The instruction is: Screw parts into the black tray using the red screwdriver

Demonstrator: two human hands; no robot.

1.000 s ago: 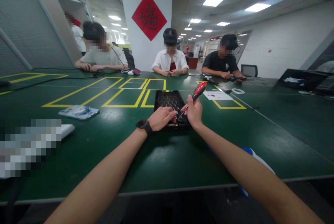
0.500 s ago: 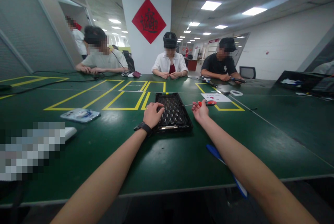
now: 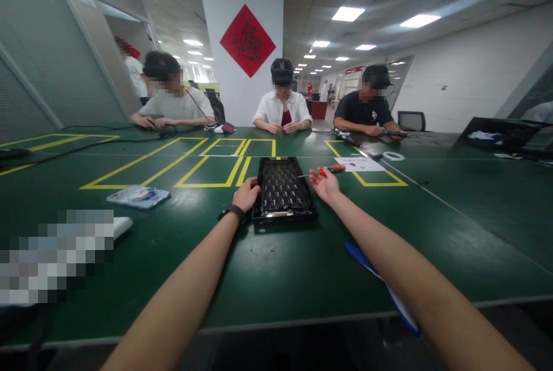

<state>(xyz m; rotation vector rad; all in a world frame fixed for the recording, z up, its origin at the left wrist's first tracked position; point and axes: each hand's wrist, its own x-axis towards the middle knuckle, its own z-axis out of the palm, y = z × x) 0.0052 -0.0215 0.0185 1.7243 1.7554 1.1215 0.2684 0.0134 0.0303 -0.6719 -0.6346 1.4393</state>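
Observation:
A black rectangular tray (image 3: 283, 192) with a ribbed inside lies on the green table (image 3: 276, 267) in front of me. My left hand (image 3: 247, 195), with a dark watch on the wrist, rests against the tray's left edge with its fingers curled on the rim. My right hand (image 3: 325, 184) lies palm up just right of the tray, fingers loosely spread. A red-handled screwdriver (image 3: 327, 171) lies flat on the table just beyond its fingertips, and I cannot tell whether they touch it.
Yellow tape rectangles (image 3: 207, 163) mark the table beyond the tray. A white sheet (image 3: 359, 163) lies right of the screwdriver, a tape roll (image 3: 393, 156) further right. A packet (image 3: 138, 197) lies at left. A blue-and-white tool (image 3: 380, 284) sits under my right forearm. Three people sit opposite.
My right hand lowered the screwdriver from upright over the tray to flat on the table at right. My left hand slid from the tray's inside to its left edge.

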